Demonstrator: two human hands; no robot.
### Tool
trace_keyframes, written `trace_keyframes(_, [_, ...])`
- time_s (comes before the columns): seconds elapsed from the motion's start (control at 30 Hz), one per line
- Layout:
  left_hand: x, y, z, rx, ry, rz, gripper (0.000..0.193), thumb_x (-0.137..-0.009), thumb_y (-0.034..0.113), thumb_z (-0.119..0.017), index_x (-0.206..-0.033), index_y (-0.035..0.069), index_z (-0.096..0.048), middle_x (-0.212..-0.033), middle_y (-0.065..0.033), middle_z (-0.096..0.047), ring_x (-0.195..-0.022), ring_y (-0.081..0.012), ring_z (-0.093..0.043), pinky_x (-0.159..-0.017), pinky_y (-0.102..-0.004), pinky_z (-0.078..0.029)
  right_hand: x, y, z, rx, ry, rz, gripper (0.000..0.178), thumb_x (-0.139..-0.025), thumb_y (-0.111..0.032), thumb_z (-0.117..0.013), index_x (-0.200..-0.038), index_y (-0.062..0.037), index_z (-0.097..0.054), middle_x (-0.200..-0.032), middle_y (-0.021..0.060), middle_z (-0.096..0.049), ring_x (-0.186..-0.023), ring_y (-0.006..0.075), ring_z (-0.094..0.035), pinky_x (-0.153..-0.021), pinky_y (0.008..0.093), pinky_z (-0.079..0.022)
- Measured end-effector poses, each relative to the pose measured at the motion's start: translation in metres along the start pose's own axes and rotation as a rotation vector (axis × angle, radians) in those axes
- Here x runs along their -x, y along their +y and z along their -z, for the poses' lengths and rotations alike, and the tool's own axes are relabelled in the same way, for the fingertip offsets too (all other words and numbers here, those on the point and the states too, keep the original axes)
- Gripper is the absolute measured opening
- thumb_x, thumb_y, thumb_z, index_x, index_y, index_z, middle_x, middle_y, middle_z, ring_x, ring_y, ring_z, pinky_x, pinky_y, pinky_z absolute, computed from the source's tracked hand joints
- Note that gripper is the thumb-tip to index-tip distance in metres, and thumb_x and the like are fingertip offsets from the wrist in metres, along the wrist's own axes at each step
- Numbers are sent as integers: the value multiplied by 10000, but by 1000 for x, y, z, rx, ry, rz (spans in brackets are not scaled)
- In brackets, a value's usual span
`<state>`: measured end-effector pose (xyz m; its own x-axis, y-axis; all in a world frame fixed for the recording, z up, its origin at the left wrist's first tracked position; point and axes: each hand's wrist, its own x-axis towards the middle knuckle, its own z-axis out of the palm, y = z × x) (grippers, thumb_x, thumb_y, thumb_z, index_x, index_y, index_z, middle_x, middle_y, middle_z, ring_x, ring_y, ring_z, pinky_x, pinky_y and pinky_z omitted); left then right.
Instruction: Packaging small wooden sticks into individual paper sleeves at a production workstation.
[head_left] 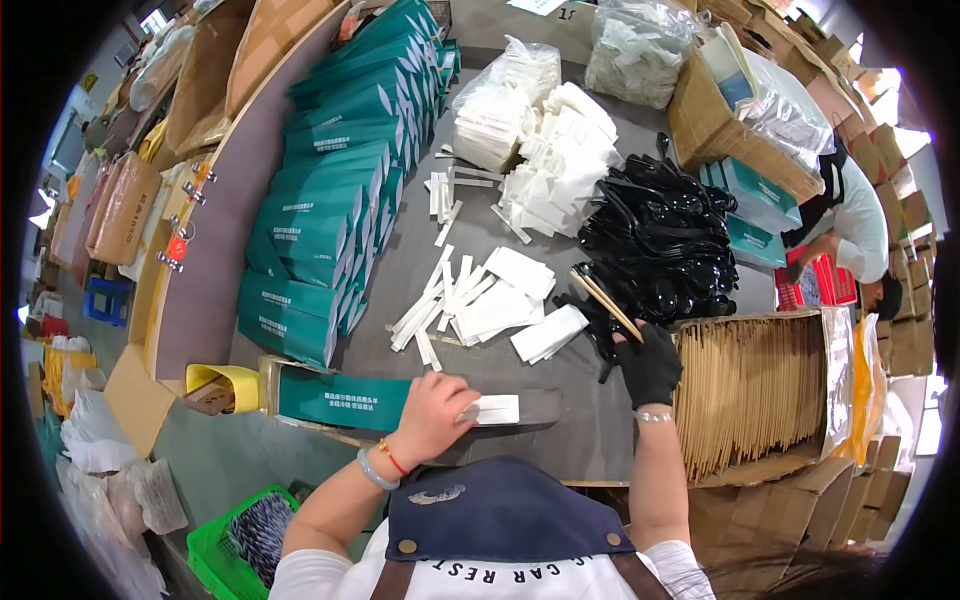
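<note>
My left hand is over the right end of a green paper sleeve at the table's near edge. Its fingers are bent and closed on the left end of a small white packet. In a black fingerless glove, my right hand grips a pair of wooden chopsticks, tips pointing up and left. Just beyond it lies a heap of shiny black plastic spoons. To its right, a carton holds a dense row of wooden chopsticks.
Stacked green sleeves line the left side. White packets and narrow white strips lie mid-table, below a larger white pile. A yellow container sits at the left corner. Another person bends at the right.
</note>
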<state>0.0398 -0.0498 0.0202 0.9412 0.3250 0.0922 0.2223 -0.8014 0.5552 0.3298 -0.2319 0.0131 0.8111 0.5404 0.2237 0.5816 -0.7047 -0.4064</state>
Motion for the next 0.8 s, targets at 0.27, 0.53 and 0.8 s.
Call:
trace_keyframes(0.27, [46,10,-4,-279,-80,-85,507,-659,204,-786,-1141,117,-654,-1179,22,-596,-1003,-224,-511,-819,-378,-390,56,-49,9,-302,-688,339,416,-733,-350,-799,-1076,-130,-714,-856,78,-657,-766,257,-658,-691,367,-519])
trace_keyframes(0.53, [48,0,23,-204,-6,-38,569,-641,229,-806,-1163,85,-631,-1248,-26,-572,-1098,-276,-493,-928,-427,-387,73,-66,3,-167,-598,428,411,-773,-296,-756,-1165,-200,-678,-845,61,-648,-797,276,-632,-681,407,-506])
trace_keyframes(0.8, [32,-23,17,-61,-47,27,751,-596,266,-851,-1256,59,-559,-1296,-104,-504,-1201,-336,-441,-1040,-486,-344,87,-78,-28,-195,-604,632,424,-778,-240,-734,-1195,-244,-658,-896,59,-660,-842,298,-618,-721,408,-495])
